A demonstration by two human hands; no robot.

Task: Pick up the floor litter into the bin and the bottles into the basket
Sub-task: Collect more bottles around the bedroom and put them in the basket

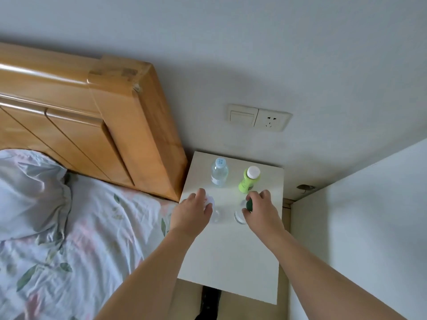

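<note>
Several bottles stand on a white bedside table (233, 255). At the back are a clear water bottle with a pale blue cap (219, 173) and a light green bottle with a white cap (249, 180). My left hand (193, 211) grips the top of a clear bottle with a white and red cap (215, 213). My right hand (260, 210) grips the dark green cap of another clear bottle (240, 215). Both bottles stand on the table, partly hidden by my hands.
A wooden headboard (92, 121) and a bed with floral sheets (76, 250) lie to the left. A white cabinet side (360, 239) stands on the right. A light switch and socket (258, 117) sit on the wall behind the table.
</note>
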